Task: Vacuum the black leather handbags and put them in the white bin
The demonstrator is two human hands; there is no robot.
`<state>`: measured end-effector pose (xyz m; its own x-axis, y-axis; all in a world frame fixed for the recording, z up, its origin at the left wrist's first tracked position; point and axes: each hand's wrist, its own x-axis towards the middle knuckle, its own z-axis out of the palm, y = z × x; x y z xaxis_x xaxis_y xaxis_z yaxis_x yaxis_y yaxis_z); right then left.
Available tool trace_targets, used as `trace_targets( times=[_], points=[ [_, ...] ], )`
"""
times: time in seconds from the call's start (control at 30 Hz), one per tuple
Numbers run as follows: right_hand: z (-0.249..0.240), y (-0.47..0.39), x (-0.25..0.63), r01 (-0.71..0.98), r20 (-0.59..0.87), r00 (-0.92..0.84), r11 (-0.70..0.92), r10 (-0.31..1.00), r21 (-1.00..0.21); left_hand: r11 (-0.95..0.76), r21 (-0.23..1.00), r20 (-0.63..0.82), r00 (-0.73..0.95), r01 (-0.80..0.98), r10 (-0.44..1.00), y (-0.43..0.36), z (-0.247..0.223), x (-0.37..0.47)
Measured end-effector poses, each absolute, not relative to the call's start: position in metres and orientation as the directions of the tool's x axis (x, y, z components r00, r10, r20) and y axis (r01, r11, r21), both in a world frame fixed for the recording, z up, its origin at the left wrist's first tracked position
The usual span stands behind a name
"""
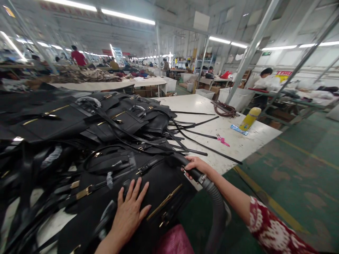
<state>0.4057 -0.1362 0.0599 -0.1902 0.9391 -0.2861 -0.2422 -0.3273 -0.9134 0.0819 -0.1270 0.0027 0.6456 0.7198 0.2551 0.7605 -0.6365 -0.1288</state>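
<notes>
My left hand [131, 208] lies flat with fingers spread on a black leather bag [156, 173] that has gold zippers. To the right, my right hand [194, 167] is wrapped round the black tube end of a grey ribbed hose [215, 197], which hangs down past the table edge. The tube's tip reaches over the bag's upper right side. More black bags [60, 113] are heaped at the left and behind, their long straps [206, 144] trailing to the right over the white table.
The white table [193, 104] bears a yellow bottle [250, 119] on a blue packet [239, 129], pink-handled snips [223, 140] and a brown cord coil [224, 109]. A metal post [251, 53] rises behind. People sit or stand at farther tables.
</notes>
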Motion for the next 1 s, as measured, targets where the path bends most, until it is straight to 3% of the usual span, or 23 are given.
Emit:
trace_targets(
  times=[0.17, 0.33, 0.47, 0.7, 0.9, 1.0],
  points=[
    [0.067, -0.08, 0.389, -0.225, -0.271, -0.25, -0.328, 0.93, -0.918, -0.626, -0.139, 0.23, 0.64, 0.768, 0.734, -0.126, 0.004, 0.085],
    [0.069, -0.062, 0.377, -0.279, -0.197, -0.109, -0.22, 0.974, -0.935, -0.546, -0.199, 0.239, 0.58, 0.814, 0.779, -0.113, 0.01, 0.091],
    [0.063, -0.115, 0.4, -0.277, -0.192, -0.004, -0.186, 0.981, -0.943, -0.451, -0.212, 0.257, 0.495, 0.867, 0.83, -0.092, 0.015, 0.093],
    [0.038, -0.256, 0.423, -0.313, -0.255, 0.079, -0.219, 0.964, -0.924, -0.447, -0.174, 0.309, 0.48, 0.877, 0.821, -0.075, 0.014, 0.089],
    [0.026, -0.26, 0.402, -0.399, -0.266, -0.015, -0.249, 0.964, -0.882, -0.451, -0.196, 0.283, 0.491, 0.871, 0.824, -0.075, 0.012, 0.087],
    [0.03, -0.246, 0.397, -0.374, -0.276, 0.077, -0.229, 0.958, -0.899, -0.449, -0.205, 0.272, 0.492, 0.87, 0.827, -0.075, 0.013, 0.087]
  ],
)
